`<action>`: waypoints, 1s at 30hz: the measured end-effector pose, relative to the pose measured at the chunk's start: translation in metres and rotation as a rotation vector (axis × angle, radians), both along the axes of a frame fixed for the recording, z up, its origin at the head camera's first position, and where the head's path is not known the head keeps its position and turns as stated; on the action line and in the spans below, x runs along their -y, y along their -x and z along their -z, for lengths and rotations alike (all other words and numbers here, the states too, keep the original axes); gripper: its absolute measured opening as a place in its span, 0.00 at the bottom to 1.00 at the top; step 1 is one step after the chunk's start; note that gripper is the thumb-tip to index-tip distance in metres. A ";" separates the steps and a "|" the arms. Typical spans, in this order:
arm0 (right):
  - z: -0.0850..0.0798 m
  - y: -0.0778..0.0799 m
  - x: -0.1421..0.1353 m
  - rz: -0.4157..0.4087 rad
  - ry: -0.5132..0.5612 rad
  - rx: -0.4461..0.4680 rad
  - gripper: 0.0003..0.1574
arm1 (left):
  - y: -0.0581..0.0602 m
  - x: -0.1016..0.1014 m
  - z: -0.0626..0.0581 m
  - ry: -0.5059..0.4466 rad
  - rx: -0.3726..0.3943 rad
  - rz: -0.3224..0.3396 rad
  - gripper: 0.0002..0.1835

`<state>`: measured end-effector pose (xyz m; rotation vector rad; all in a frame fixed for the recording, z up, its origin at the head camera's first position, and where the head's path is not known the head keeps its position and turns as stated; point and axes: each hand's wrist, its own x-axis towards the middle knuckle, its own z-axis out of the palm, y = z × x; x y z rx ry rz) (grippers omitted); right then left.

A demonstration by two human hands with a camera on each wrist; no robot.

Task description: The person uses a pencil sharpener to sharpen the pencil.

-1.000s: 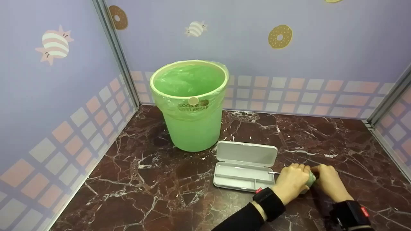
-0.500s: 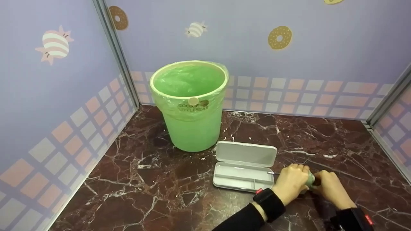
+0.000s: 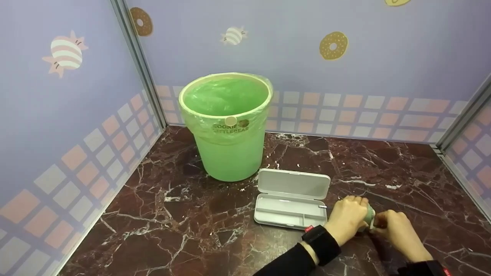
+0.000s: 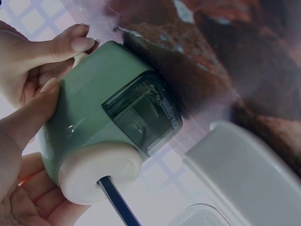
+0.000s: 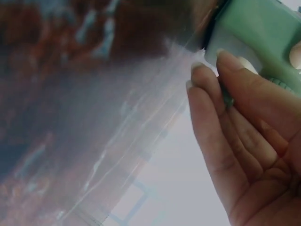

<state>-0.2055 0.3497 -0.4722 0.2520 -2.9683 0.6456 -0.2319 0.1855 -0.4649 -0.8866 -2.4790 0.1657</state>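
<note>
My left hand (image 3: 348, 216) grips a green pencil sharpener (image 4: 87, 106) on the brown marbled table. A dark pencil (image 4: 117, 201) sticks out of the sharpener's round cream front; in the head view, its silvery end (image 3: 322, 207) reaches over the pencil case. The sharpener's see-through drawer (image 4: 141, 115) appears to hold some shavings. At the sharpener's back, my right hand (image 3: 397, 232) pinches the crank handle (image 5: 228, 98) between thumb and fingers. These fingers hide most of the handle. To the left of my left hand, the white pencil case (image 3: 282, 214) lies with its lid up.
A green trash bin (image 3: 232, 157) lined with a clear bag stands behind the case, to the left. Patterned panels (image 3: 299, 69) wall off the table at the back and both sides. Small white crumbs (image 3: 279, 166) lie near the bin.
My right hand has shifted down and slightly right at the sharpener's back, keeping to the crank handle. My left hand and the sharpener have stayed nearly still.
</note>
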 end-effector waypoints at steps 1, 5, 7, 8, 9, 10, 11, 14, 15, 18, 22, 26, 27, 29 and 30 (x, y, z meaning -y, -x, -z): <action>-0.001 -0.001 0.001 0.001 0.000 0.002 0.16 | 0.000 0.000 0.000 0.002 -0.002 -0.005 0.33; -0.004 -0.006 0.002 0.010 0.003 0.025 0.16 | 0.000 -0.001 0.000 -0.007 -0.015 -0.008 0.31; -0.006 -0.008 0.002 0.019 0.006 0.040 0.15 | -0.001 -0.001 0.000 -0.014 -0.020 -0.006 0.30; -0.007 -0.009 0.002 0.022 0.007 0.046 0.14 | -0.001 -0.001 0.000 -0.017 -0.024 -0.005 0.30; -0.008 -0.009 0.002 0.025 0.008 0.052 0.13 | -0.001 -0.002 0.000 -0.019 -0.026 -0.005 0.30; -0.009 -0.010 0.003 0.027 0.007 0.055 0.12 | -0.001 -0.002 0.000 -0.019 -0.029 -0.006 0.30; -0.010 -0.011 0.003 0.029 0.006 0.058 0.11 | -0.002 -0.002 0.000 -0.020 -0.029 -0.008 0.31; -0.014 -0.013 0.003 0.017 0.006 0.053 0.09 | -0.002 -0.002 0.000 -0.020 -0.031 -0.010 0.31; -0.016 -0.014 0.003 0.013 0.005 0.050 0.09 | -0.002 -0.002 -0.001 -0.022 -0.034 -0.009 0.31; -0.021 -0.017 0.002 -0.002 0.016 0.043 0.08 | -0.003 -0.003 -0.001 -0.026 -0.051 -0.004 0.29; -0.030 -0.018 0.001 -0.009 0.036 0.044 0.06 | -0.003 -0.003 -0.002 -0.017 -0.065 -0.001 0.25; -0.038 -0.017 0.001 -0.011 0.013 -0.017 0.07 | -0.003 -0.003 -0.003 -0.008 -0.053 0.010 0.25; -0.040 -0.017 0.001 -0.014 0.004 -0.045 0.07 | -0.003 -0.003 -0.002 -0.008 -0.052 0.013 0.25; -0.042 -0.015 0.001 -0.022 -0.007 -0.094 0.08 | -0.003 -0.003 -0.002 -0.008 -0.054 0.020 0.25; -0.043 -0.015 0.002 -0.022 -0.009 -0.118 0.09 | -0.003 -0.003 -0.001 -0.008 -0.056 0.021 0.25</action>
